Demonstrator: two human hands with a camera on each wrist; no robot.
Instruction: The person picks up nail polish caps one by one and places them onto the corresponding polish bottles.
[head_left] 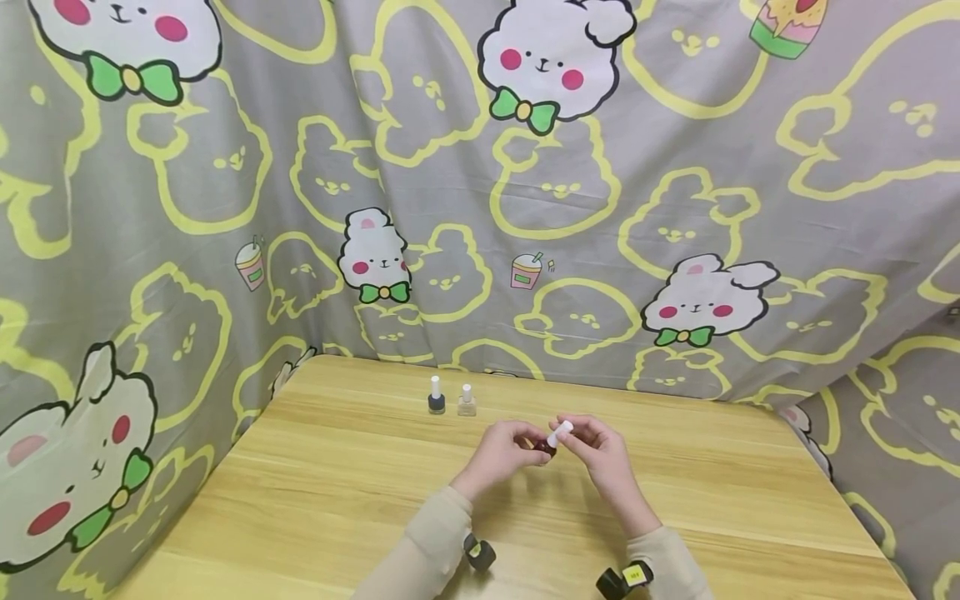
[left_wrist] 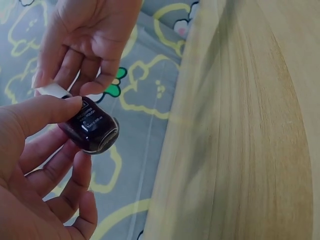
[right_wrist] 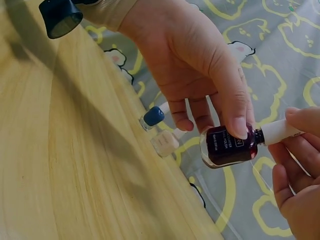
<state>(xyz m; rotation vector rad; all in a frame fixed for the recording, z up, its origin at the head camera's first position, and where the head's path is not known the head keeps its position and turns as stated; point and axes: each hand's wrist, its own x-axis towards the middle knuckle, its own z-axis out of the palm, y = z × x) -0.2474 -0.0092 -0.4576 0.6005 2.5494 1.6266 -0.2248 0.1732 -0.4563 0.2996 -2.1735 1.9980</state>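
A dark red nail polish bottle (right_wrist: 227, 148) is tilted in the air above the table. My left hand (head_left: 501, 454) grips its glass body between thumb and fingers. With thumb and fingers, my right hand (head_left: 602, 450) pinches the white cap (right_wrist: 276, 132). In the right wrist view, a strip of dark threaded neck (right_wrist: 258, 136) shows between cap and glass. White lettering marks the bottle's flat side. The left wrist view shows the bottle (left_wrist: 93, 127) with the left thumb lying across its shoulder.
Farther back on the wooden table (head_left: 337, 467) stand two more white-capped nail polish bottles: a dark blue one (head_left: 437, 403) and, right of it, a pale one (head_left: 467, 406). A grey cartoon-print curtain (head_left: 450, 325) hangs along the table's back and sides. Dark devices (head_left: 480, 553) are strapped at both wrists.
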